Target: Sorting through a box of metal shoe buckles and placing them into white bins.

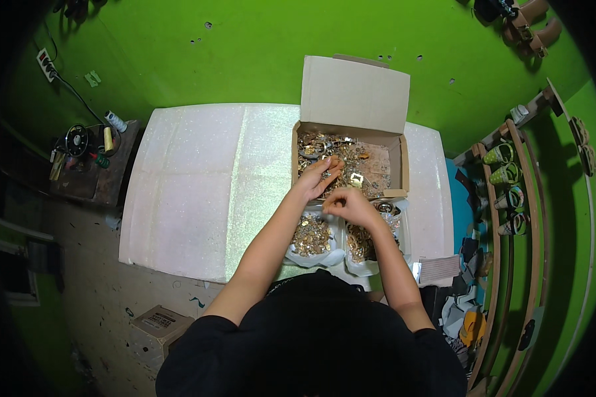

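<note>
An open cardboard box (pixel 396 159) with a raised lid holds many small gold and silver metal pieces, which look like buckles and trims. Over its front left part, my left hand (pixel 316 180) is cupped palm up, with what appear to be small metal pieces in it. Just right of it and nearer me, my right hand (pixel 352 206) is closed in a pinch; whatever is between the fingertips is too small to make out. Beneath my hands, a white bag-lined container (pixel 334 257) holds small gold pieces. Another lined container (pixel 362 269) beside it, partly behind my right forearm, holds larger gold-coloured pieces.
The containers stand on a table with a shimmering white cover (pixel 185 178). A sewing machine (pixel 77 140) with thread spools is at the left. Sandals hang on a wooden rack (pixel 493 192) at the right, above scraps (pixel 453 314). A cardboard carton (pixel 159 331) sits on the floor.
</note>
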